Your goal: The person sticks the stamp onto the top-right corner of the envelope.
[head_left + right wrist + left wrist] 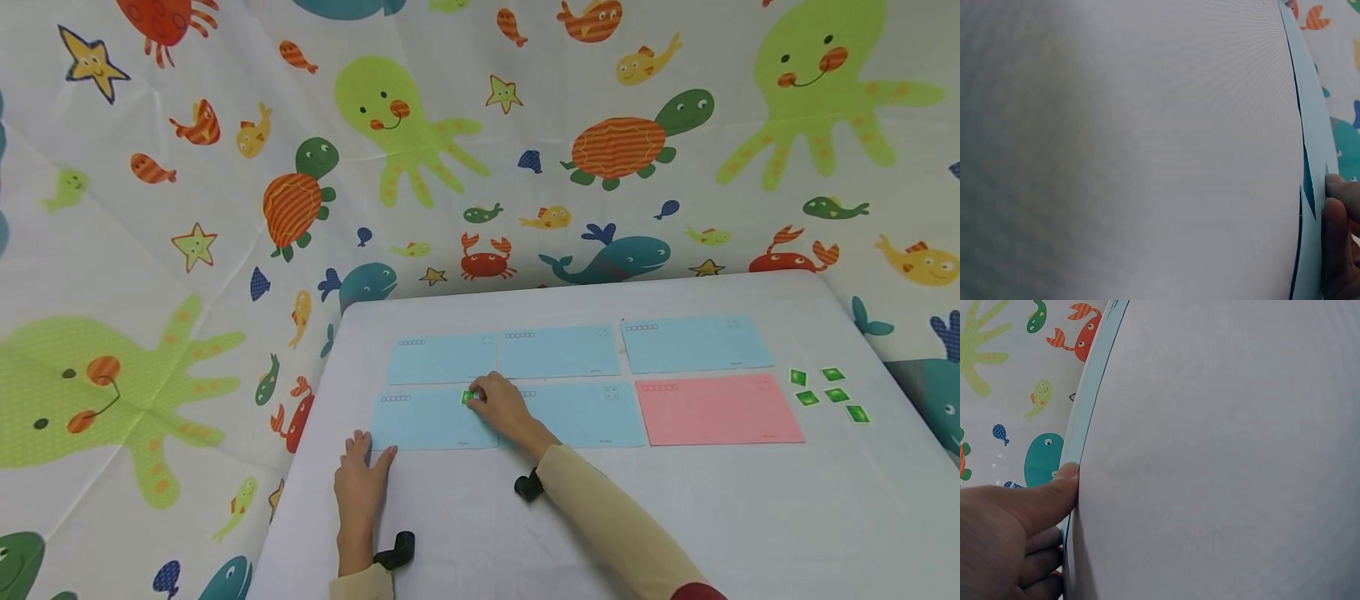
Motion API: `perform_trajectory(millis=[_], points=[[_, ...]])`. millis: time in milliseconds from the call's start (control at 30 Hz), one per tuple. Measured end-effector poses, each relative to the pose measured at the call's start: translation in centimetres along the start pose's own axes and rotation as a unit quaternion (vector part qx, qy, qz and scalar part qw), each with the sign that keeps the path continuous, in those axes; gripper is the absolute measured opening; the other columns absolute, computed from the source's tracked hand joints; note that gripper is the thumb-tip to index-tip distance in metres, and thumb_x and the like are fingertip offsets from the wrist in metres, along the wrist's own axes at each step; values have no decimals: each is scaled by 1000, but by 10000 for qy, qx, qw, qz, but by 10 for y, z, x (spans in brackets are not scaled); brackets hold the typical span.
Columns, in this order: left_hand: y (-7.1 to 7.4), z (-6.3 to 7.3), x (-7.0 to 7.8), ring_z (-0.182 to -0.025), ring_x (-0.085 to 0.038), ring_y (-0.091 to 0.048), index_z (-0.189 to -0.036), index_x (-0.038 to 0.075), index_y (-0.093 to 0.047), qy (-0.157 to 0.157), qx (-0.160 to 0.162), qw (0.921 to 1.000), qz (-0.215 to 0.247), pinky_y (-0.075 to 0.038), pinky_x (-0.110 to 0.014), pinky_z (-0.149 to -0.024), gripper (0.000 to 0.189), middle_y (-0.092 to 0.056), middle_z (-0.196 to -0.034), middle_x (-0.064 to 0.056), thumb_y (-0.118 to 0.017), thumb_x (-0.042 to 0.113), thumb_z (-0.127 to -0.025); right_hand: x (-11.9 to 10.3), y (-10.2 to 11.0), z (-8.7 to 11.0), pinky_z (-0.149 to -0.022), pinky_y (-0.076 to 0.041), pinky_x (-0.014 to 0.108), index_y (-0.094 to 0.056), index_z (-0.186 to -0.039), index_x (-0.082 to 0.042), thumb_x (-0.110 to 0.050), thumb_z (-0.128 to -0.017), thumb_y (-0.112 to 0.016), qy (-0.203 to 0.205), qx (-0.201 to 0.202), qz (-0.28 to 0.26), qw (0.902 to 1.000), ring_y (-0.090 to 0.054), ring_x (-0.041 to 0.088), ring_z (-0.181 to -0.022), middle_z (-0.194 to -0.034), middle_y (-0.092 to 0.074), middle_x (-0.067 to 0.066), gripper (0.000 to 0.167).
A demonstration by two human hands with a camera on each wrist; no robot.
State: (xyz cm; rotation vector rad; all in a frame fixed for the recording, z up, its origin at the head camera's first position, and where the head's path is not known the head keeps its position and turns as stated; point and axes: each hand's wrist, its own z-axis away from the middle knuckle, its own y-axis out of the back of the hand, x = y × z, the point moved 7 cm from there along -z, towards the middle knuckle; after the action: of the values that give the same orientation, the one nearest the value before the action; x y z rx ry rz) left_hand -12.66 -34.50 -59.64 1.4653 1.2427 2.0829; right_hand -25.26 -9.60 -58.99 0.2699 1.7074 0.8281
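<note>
Envelopes (442,358) are lying in two rows on the white table (472,525) in the head view, five blue ones and one pink envelope (716,410). The right hand (506,408) is working to the left of the pink envelope, pinching a little green square (467,398). That square is sitting over the top right part of the front-row blue envelope (420,427) farthest left of the pink envelope; I cannot tell if it is touching the paper. The left hand (360,492) is resting loose at that blue envelope's left end, gripping nothing. Five more green squares (836,396) are lying just right of the pink envelope. A sea-animal cloth (465,92) is hanging behind the pink envelope.

In the left wrist view, the left hand's thumb is touching the blue envelope's edge.

In the right wrist view, the right hand is bending its fingers together over blue paper, and the green square is hiding from sight.
</note>
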Motion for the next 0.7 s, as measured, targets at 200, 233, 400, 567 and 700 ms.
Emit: perform_trajectory(millis=[200,233,400,567,700], points=[[0,-1,-1,-152,-46,-17,-151,-5,-35,-7,-18,10000,-44,-16,-67,-120,72,-26,-161,-23,-66,30,-96,3,0,0,-63,-38,24,-67,-100,-8,-22,-93,-71,-273,-73,-163,9995,-44,13,-70,-82,-53,1,16],[-1,-1,-1,-152,-46,-17,-152,-5,-35,-7,-29,10000,-44,-15,-67,-120,72,-26,-162,-23,-66,30,-96,3,0,0,-63,-39,24,-67,-99,-8,-21,-93,-72,-291,-78,-169,9994,-44,13,-70,-82,-53,1,15],[-1,-1,-1,-153,-46,-16,-152,-4,-35,-18,-55,10000,-60,-15,-68,-119,72,-25,-162,-23,-65,31,-97,3,-1,0,-64,-39,23,-70,-99,-7,-20,-93,-71,-279,-94,-148,9995,-45,13,-71,-83,-53,1,14],[-1,-1,-1,-152,-46,-17,-152,-4,-36,-30,-14,10000,-46,-16,-68,-119,72,-27,-162,-22,-66,31,-96,2,0,0,-64,-38,23,-72,-102,-8,-20,-94,-71,-202,-89,-136,9997,-44,12,-73,-84,-53,0,15],[-1,-1,-1,-152,-46,-17,-152,-4,-36,-32,-21,10000,-34,-16,-68,-119,72,-27,-162,-23,-66,31,-96,2,1,0,-65,-39,24,-70,-103,-7,-21,-93,-71,-245,-79,-192,9995,-45,12,-72,-84,-55,1,17]])
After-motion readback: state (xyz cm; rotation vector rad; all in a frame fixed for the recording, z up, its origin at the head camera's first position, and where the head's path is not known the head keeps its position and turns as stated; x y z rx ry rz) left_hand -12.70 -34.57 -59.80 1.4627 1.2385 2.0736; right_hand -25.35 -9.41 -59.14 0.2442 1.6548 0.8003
